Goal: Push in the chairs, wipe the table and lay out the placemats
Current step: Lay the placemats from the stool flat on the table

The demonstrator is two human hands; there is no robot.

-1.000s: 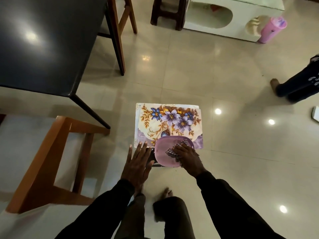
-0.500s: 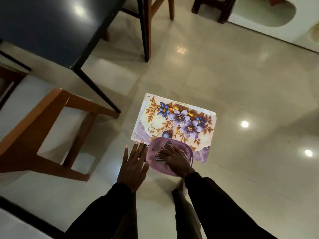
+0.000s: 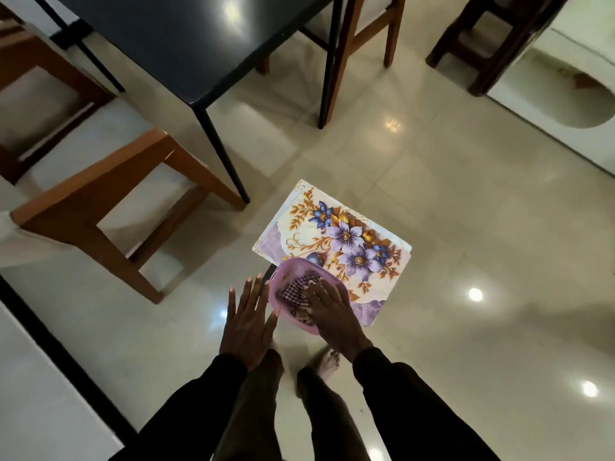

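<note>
A stack of floral placemats [image 3: 349, 234] lies low in front of me, beside the dark table's [image 3: 199, 38] corner. On the near end of the stack sits a pink plastic basket [image 3: 283, 271] with a checked cloth [image 3: 296, 289] inside. My right hand [image 3: 332, 314] reaches into the basket, its fingers curled down onto the cloth. My left hand [image 3: 248, 324] is held flat with straight, spread fingers just left of the basket, its edge touching the rim. A wooden chair [image 3: 100, 194] stands pulled out at the left. A second chair [image 3: 362, 28] stands at the table's far side.
The table's black leg [image 3: 223, 151] comes down close to the placemats' left corner. A dark wooden stool [image 3: 482, 44] and a white cabinet [image 3: 565, 94] stand at the upper right. Glossy tiled floor [image 3: 466, 194] spreads out to the right. My feet are right below the basket.
My view has swung left and nearer to the table, so the placemats now look turned. The left hand has closed in on the basket's rim. The right hand stays on the cloth.
</note>
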